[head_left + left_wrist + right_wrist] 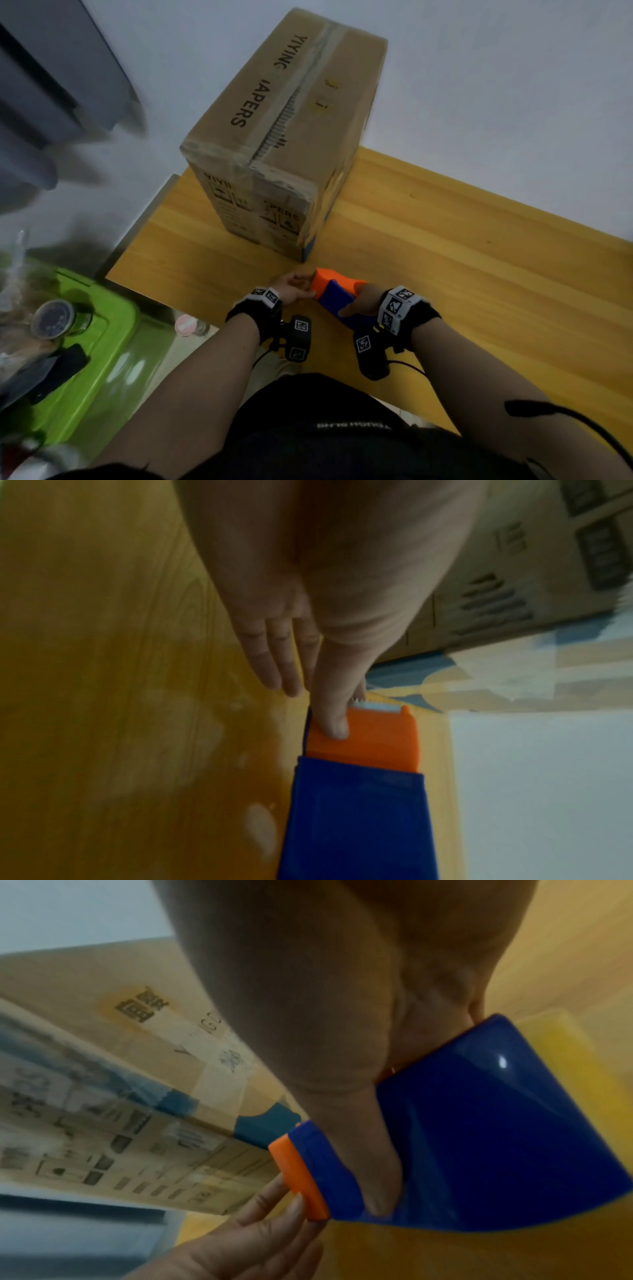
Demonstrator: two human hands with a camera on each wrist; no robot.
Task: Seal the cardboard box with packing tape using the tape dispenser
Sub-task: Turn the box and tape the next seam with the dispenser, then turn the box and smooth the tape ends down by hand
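A tall cardboard box [284, 137] with old tape along its top seam stands on the wooden table [479, 274]. Just in front of its near corner is the blue and orange tape dispenser [337, 298]. My right hand [363, 301] grips the blue body [479, 1137], thumb laid across it. My left hand [293, 287] pinches the orange head, thumb [330, 721] on its face just below the toothed blade, the other fingers straight. The box's lower corner [514, 574] is close behind the dispenser. No loose tape end is visible.
A green plastic bin [85, 359] with a lidded jar [53, 318] on it sits low to my left, past the table's left edge [137, 226]. Grey furniture [51, 85] stands at the upper left. The tabletop extends bare to the right.
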